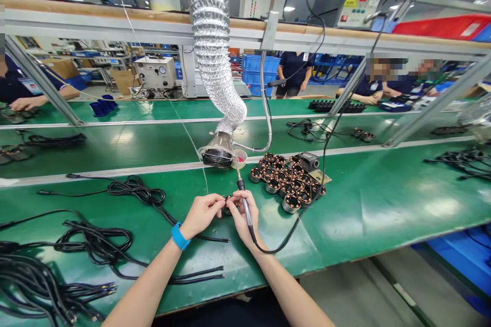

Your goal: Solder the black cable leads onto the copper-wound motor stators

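A coil (227,209) is pinched by both hands' fingers (215,201), soldering iron (246,210) in the right. Rightward of them, clustered coils (283,178) are apparently left uncabled.

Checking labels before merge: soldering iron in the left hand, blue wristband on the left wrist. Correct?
Not quite: the head view shows the soldering iron in the right hand, not the left hand. The blue wristband is as you state.

Blue crates (251,66) and cardboard boxes (123,82)
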Demonstrator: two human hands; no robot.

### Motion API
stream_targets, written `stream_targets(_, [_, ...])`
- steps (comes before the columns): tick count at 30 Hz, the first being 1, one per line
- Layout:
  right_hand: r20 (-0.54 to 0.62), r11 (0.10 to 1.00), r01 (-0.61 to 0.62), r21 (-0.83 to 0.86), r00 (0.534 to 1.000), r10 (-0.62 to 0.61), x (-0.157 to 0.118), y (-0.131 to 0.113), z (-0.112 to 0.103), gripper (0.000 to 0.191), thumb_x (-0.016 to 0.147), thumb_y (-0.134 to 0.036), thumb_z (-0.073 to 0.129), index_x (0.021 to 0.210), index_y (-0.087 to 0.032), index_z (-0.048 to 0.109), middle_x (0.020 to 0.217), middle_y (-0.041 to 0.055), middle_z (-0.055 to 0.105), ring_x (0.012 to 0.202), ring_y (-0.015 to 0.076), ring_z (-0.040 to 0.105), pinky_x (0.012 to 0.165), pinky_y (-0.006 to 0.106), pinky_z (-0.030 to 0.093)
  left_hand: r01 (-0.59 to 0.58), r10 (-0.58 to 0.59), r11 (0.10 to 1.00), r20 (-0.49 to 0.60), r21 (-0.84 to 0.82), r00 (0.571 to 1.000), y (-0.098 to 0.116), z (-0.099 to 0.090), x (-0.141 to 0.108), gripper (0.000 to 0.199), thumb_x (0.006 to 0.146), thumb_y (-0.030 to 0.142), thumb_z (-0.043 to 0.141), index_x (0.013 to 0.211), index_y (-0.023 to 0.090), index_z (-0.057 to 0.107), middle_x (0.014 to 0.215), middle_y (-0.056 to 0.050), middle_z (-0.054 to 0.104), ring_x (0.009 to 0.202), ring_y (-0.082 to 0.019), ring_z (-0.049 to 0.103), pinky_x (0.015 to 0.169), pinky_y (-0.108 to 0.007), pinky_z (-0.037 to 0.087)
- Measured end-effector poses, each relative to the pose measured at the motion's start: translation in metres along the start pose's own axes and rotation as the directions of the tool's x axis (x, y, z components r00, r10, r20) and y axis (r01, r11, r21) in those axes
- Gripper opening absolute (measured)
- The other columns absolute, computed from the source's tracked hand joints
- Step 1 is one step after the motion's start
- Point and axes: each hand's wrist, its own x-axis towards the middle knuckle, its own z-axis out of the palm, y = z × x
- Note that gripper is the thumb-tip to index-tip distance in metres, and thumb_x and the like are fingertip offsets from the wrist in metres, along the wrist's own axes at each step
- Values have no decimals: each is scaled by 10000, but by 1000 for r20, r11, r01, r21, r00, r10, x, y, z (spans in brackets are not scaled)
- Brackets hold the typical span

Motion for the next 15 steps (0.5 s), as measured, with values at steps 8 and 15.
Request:
stream_targets(8, [35, 980, 95, -176, 995, -90, -4, -5, -1, 205, 858, -244, 680, 1035, -247, 577, 978, 24, 580, 837, 163, 661, 761, 317, 566, 86, -94, 989, -59, -121, 994, -7, 3, 3, 319, 896, 428, 578, 861, 131, 689, 573, 7, 573, 540, -124, 488, 554, -235, 354])
stream_targets(15, [166, 920, 294, -259, 952, -257, -8, -12, 0, 312, 831, -184, 714, 1106, -286, 608, 1139, 60, 577, 1077, 216, 611, 925, 387, 538, -34, 30, 985, 23, 168, 999, -7, 9, -2, 191, 877, 249, 545, 748, 164, 657, 624, -7, 601, 573, -133, 481, 575, -239, 319])
